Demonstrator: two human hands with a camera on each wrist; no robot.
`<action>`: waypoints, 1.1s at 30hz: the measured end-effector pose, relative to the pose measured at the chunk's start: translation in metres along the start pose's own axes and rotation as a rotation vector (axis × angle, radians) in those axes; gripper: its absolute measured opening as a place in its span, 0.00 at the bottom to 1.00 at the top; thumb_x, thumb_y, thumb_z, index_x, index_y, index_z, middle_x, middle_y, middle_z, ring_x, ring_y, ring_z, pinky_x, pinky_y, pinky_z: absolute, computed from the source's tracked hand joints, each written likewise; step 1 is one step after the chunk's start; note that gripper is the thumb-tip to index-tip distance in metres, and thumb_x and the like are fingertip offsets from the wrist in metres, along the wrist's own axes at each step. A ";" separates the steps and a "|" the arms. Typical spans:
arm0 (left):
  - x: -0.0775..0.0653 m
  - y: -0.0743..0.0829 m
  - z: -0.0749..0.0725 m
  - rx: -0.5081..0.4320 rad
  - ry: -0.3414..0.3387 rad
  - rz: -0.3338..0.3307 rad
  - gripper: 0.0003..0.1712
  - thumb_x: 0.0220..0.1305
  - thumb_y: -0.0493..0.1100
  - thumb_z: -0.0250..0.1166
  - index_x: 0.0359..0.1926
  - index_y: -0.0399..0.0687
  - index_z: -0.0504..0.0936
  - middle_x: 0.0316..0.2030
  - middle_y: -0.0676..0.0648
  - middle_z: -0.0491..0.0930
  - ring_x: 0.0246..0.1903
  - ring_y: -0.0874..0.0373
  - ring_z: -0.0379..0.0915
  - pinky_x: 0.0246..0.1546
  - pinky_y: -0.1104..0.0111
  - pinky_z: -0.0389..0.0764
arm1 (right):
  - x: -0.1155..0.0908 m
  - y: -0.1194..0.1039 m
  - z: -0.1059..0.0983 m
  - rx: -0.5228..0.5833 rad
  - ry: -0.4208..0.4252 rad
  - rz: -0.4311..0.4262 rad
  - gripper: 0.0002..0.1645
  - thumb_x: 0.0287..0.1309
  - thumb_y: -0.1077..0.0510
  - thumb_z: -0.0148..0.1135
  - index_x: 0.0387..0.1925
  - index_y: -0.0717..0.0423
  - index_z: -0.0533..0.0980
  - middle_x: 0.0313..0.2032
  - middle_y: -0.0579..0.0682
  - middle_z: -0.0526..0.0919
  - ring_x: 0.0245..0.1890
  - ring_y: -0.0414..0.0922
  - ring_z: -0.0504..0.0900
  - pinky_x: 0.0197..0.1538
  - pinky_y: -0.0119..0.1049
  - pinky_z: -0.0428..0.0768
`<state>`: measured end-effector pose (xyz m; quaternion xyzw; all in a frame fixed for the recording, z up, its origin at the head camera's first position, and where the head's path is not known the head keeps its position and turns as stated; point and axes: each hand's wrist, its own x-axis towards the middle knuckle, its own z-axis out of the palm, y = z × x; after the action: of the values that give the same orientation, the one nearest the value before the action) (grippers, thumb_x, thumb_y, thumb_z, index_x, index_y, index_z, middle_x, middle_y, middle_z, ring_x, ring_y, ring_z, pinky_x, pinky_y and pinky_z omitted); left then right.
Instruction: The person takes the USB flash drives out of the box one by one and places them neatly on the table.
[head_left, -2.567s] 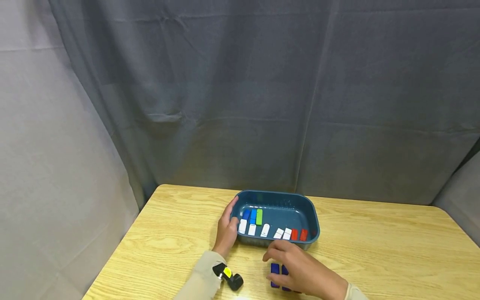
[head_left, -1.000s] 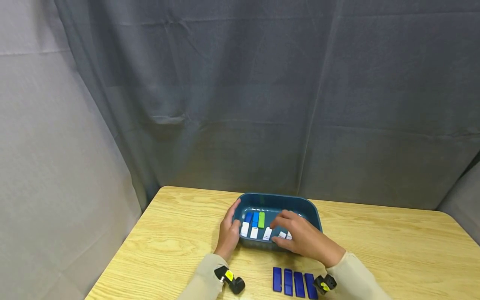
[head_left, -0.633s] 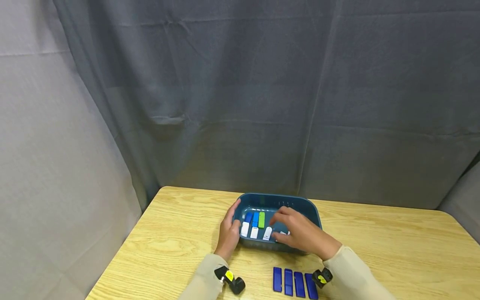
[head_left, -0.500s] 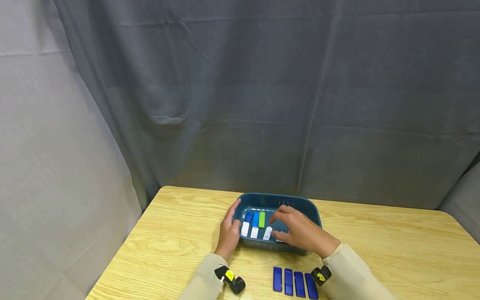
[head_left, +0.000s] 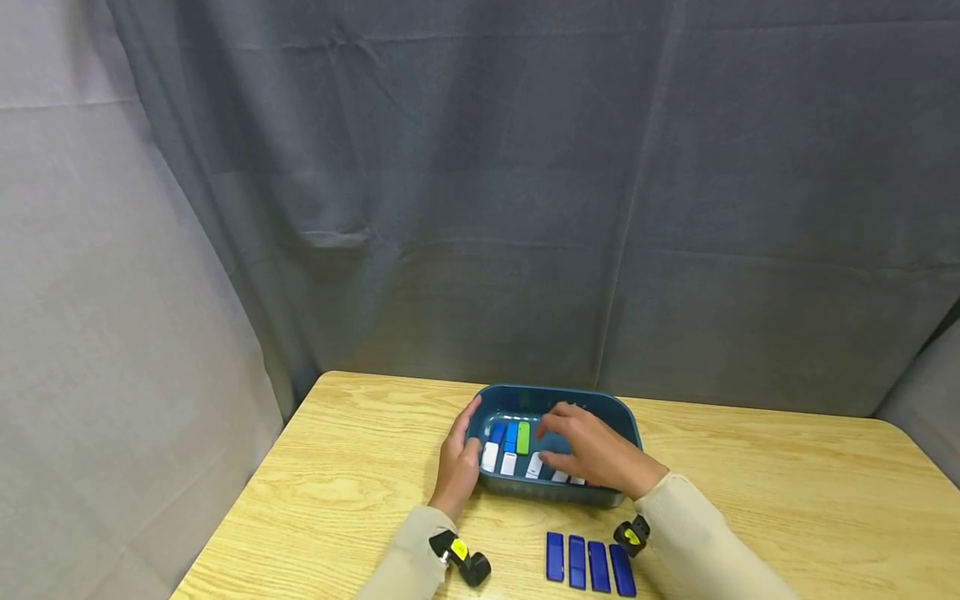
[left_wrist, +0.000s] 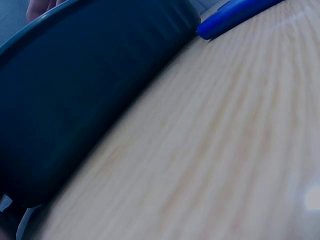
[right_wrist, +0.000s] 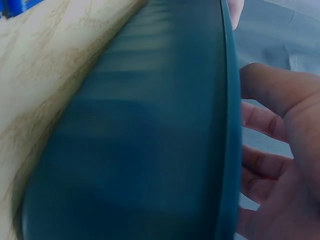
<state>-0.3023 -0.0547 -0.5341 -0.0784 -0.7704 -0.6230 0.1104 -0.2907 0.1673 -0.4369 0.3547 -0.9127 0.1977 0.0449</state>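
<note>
A dark teal bin (head_left: 555, 492) stands on the table, holding small oblong pieces that look like USB sticks. Inside lie a green stick (head_left: 523, 438), a light blue stick (head_left: 512, 437), a dark blue one (head_left: 497, 433), and several white sticks (head_left: 534, 465) along the near wall. A bit of red shows below my right hand. My left hand (head_left: 455, 469) grips the bin's left end, thumb over the rim. My right hand (head_left: 592, 447) hovers in the bin with loosely bent, parted fingers; nothing shows between them. It partly hides the bin's right half.
Several dark blue sticks (head_left: 577, 562) lie in a row on the wooden table (head_left: 337, 483), in front of the bin near my right sleeve. A dark grey curtain (head_left: 465, 208) hangs behind the table, and a light grey cloth (head_left: 112, 292) hangs at the left.
My right hand moved from above the blue sticks on the table forward into the bin, then slightly back and left. The left hand keeps its hold on the bin.
</note>
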 end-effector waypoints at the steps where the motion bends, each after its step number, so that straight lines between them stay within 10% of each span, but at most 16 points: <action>1: 0.000 0.000 0.000 -0.001 0.001 -0.004 0.37 0.63 0.31 0.46 0.71 0.62 0.63 0.70 0.59 0.61 0.71 0.57 0.51 0.70 0.52 0.52 | 0.001 0.000 0.000 0.004 -0.003 0.003 0.14 0.55 0.51 0.68 0.43 0.49 0.81 0.43 0.46 0.78 0.41 0.45 0.79 0.43 0.36 0.81; 33: 0.001 -0.002 0.001 -0.003 -0.005 -0.014 0.37 0.63 0.31 0.47 0.71 0.63 0.63 0.69 0.60 0.61 0.71 0.57 0.52 0.69 0.50 0.52 | 0.021 0.018 0.017 0.052 -0.076 0.125 0.16 0.57 0.53 0.67 0.46 0.53 0.80 0.46 0.50 0.78 0.43 0.49 0.77 0.46 0.42 0.80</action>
<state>-0.3033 -0.0544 -0.5356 -0.0745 -0.7702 -0.6249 0.1039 -0.3171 0.1592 -0.4531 0.3055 -0.9287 0.2101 -0.0114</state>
